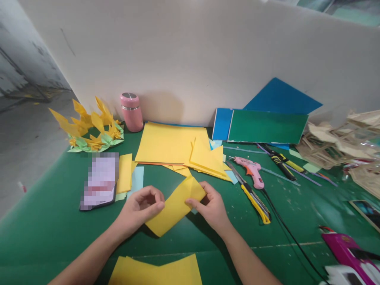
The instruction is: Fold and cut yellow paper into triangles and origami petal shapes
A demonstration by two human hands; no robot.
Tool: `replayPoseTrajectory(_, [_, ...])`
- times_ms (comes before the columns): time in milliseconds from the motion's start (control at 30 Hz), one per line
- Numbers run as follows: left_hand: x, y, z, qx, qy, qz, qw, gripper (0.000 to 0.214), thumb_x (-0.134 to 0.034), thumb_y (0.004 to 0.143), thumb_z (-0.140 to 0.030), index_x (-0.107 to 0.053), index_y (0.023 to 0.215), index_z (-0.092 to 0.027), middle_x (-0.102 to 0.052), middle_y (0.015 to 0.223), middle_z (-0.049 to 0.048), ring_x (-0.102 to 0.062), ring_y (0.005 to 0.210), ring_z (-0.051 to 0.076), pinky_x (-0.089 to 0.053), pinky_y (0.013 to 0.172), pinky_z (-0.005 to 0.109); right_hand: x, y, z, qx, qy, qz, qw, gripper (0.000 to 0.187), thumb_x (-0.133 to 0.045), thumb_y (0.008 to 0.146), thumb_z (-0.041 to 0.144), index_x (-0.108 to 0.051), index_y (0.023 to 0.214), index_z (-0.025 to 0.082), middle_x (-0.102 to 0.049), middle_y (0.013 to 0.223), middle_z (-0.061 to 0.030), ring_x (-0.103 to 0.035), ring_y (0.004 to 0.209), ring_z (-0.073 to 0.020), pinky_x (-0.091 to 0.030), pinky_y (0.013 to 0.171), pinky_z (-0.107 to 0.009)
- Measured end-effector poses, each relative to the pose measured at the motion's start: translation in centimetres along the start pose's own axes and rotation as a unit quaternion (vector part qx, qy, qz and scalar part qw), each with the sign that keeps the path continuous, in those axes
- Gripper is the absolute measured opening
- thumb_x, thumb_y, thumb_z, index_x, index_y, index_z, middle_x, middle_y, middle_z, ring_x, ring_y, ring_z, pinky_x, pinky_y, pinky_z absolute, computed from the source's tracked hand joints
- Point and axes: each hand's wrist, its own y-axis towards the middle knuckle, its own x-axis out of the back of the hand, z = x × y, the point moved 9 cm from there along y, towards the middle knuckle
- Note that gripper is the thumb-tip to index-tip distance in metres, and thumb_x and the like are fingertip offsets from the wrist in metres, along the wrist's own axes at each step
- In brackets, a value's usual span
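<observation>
Both hands are on a yellow sheet of paper (175,209), held tilted just above the green tabletop. My right hand (212,204) pinches its upper right end, thumb in front and fingers behind, near a crease. At the paper's left edge, my left hand (142,206) is closed with curled fingers, its thumb tip against the sheet. More yellow paper (157,273) lies at the near edge below the hands. Beyond them, a stack of yellow sheets (172,142) has folded yellow pieces (206,158) on its right side.
Right of the hands lie a yellow utility knife (255,202), a pink glue gun (251,170) with a black cord, and pliers (280,162). At left are a phone (101,180), a paper crown (92,130) and a pink flask (132,113). Wooden models (329,146) stand far right.
</observation>
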Motion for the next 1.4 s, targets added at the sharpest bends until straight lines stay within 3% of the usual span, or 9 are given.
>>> replayPoseTrajectory(133, [-1.4,-0.1,1.9,0.060,0.002,0.029,0.998,0.034,-0.078,0.058,-0.046,-0.063,0.071,-0.018,-0.061,0.062,-0.0007,-0.057,0.058,0.013,-0.048,0.055,0.023,0.0,0.0,0.1,-0.005,0.088,-0.017,0.996,0.050,-0.081,0.060,0.032,-0.051,0.099,0.025,-0.064,0.080,0.0022,-0.062,0.069,-0.0157,-0.052,0.062,-0.025])
replayPoseTrajectory(267, [-1.0,-0.1,2.6,0.061,0.017,-0.006,0.998,0.036,-0.076,0.060,-0.051,-0.065,0.073,-0.019,-0.068,0.068,0.0021,-0.063,0.064,0.017,-0.053,0.059,0.026,-1.3,-0.1,-0.1,-0.027,0.211,0.024,0.977,0.071,-0.081,0.061,0.045,-0.045,0.121,0.029,-0.070,0.090,-0.0006,-0.067,0.081,-0.0193,-0.054,0.076,-0.031])
replayPoseTrajectory(433, [-0.3,-0.2,2.5,0.056,-0.001,-0.053,0.997,0.043,-0.076,0.059,-0.056,-0.064,0.075,-0.018,-0.070,0.071,0.0037,-0.066,0.065,0.018,-0.055,0.058,0.027,-4.3,-0.9,-0.4,-0.076,0.161,0.144,0.973,0.045,-0.078,0.063,0.051,-0.068,0.094,0.021,-0.074,0.092,-0.0052,-0.068,0.088,-0.0236,-0.053,0.082,-0.036])
replayPoseTrajectory(633, [-1.2,-0.4,2.7,0.072,-0.039,-0.041,0.996,0.045,-0.079,0.054,-0.055,-0.063,0.072,-0.017,-0.070,0.070,0.0033,-0.066,0.065,0.017,-0.056,0.062,0.027,-3.9,-0.9,-0.6,-0.093,0.133,0.106,0.981,0.038,-0.075,0.065,0.053,-0.073,0.084,0.020,-0.075,0.088,-0.0065,-0.070,0.081,-0.0245,-0.055,0.080,-0.039])
replayPoseTrajectory(800, [-0.6,-0.4,2.6,0.064,-0.002,-0.061,0.996,0.046,-0.076,0.056,-0.058,-0.064,0.075,-0.018,-0.071,0.073,0.0041,-0.068,0.067,0.020,-0.057,0.062,0.030,-3.9,-0.8,-0.6,-0.093,0.135,0.084,0.983,0.039,-0.076,0.063,0.052,-0.074,0.084,0.019,-0.075,0.087,-0.0069,-0.070,0.077,-0.0245,-0.055,0.081,-0.042])
replayPoseTrajectory(1033, [0.3,-0.5,2.3,0.039,0.045,-0.096,0.994,0.046,-0.071,0.062,-0.063,-0.070,0.075,-0.019,-0.074,0.076,0.0057,-0.069,0.070,0.022,-0.056,0.061,0.028,-3.9,-0.9,-0.7,-0.109,0.147,0.084,0.980,0.040,-0.078,0.061,0.051,-0.073,0.085,0.019,-0.075,0.086,-0.0065,-0.070,0.076,-0.0248,-0.055,0.080,-0.043])
replayPoseTrajectory(1300, [0.1,-0.7,2.3,0.053,0.028,-0.100,0.993,0.043,-0.072,0.059,-0.061,-0.070,0.070,-0.020,-0.074,0.075,0.0048,-0.068,0.071,0.022,-0.058,0.063,0.029,-3.9,-0.9,-0.7,-0.108,0.145,0.084,0.980,0.040,-0.078,0.061,0.052,-0.073,0.085,0.019,-0.075,0.087,-0.0067,-0.070,0.076,-0.0249,-0.055,0.080,-0.043])
replayPoseTrajectory(1400, [0.0,-0.7,2.2,0.046,0.008,-0.100,0.994,0.039,-0.073,0.061,-0.055,-0.068,0.078,-0.019,-0.073,0.077,0.0051,-0.068,0.072,0.021,-0.058,0.066,0.029,-4.0,-1.0,-0.9,-0.109,0.145,0.086,0.980,0.041,-0.078,0.061,0.052,-0.073,0.085,0.019,-0.075,0.086,-0.0065,-0.070,0.076,-0.0249,-0.056,0.080,-0.043])
